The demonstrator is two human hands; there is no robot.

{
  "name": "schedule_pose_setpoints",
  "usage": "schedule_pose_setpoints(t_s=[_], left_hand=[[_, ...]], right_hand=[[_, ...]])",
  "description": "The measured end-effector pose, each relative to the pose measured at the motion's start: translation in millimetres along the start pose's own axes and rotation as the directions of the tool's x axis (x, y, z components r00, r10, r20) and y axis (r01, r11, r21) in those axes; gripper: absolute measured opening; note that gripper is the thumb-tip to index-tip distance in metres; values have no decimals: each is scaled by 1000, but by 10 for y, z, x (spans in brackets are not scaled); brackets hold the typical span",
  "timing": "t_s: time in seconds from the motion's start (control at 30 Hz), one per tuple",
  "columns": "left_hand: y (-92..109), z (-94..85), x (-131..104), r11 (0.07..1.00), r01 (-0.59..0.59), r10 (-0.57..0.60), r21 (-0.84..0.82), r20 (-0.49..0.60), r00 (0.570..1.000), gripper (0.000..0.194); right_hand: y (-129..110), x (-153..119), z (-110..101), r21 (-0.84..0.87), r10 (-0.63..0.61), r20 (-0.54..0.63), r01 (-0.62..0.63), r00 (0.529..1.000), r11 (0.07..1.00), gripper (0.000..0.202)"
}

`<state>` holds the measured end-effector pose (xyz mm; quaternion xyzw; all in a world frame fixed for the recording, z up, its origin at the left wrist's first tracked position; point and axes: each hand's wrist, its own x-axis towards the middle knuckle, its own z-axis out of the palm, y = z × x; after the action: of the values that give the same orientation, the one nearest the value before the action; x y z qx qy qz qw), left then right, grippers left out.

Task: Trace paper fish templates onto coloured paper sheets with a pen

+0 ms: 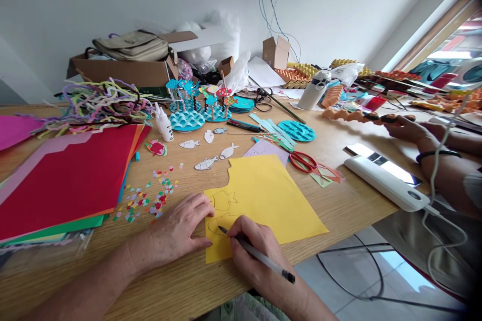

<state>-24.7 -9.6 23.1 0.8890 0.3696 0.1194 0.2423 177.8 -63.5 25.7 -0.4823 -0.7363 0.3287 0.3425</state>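
Note:
My right hand (256,251) grips a pen (263,257), its tip down on a sheet of yellow paper (274,195). Two fish outlines are drawn near the sheet's left side; the lower one is partly covered by my right hand. My left hand (184,225) rests at the paper's left edge, fingers loosely bent and thumb apart, holding nothing. Beyond the sheet lie several white fish cutouts (206,163). Red-handled scissors (303,161) sit past the sheet's far right corner, near paper scraps. Colored confetti bits (150,200) are scattered left of the sheet.
Colored paper (68,175) is stacked at left, below a heap of pipe cleaners (101,100). A white glue bottle (163,123) stands by blue wavy discs (187,121). At right, another person's hands (410,133) hold an egg carton strip (361,116) beyond a white power strip (386,183).

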Motion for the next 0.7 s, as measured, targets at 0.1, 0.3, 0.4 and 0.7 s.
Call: schedule_pose_setpoints(t_s=[0.1,0.3,0.4,0.7], left_hand=[[0,-2,3,1000,-13,13,3,-5,1000,29],[34,-29,11,1000,12,-12,5,16,1000,28],[43,-39,13,1000,18,-18,-2,11,1000,27],[48,-43,20,1000,24,-24,3,26,999,26]], right_hand=[[-38,-8,-22,19,19,12,-19,1000,1000,10],[-61,-27,-38,55,9,27,-10,1000,998,10],[-43,-24,-37,51,4,24,-6,1000,999,11],[54,-5,39,-14,18,-59,-19,998,1000,10]])
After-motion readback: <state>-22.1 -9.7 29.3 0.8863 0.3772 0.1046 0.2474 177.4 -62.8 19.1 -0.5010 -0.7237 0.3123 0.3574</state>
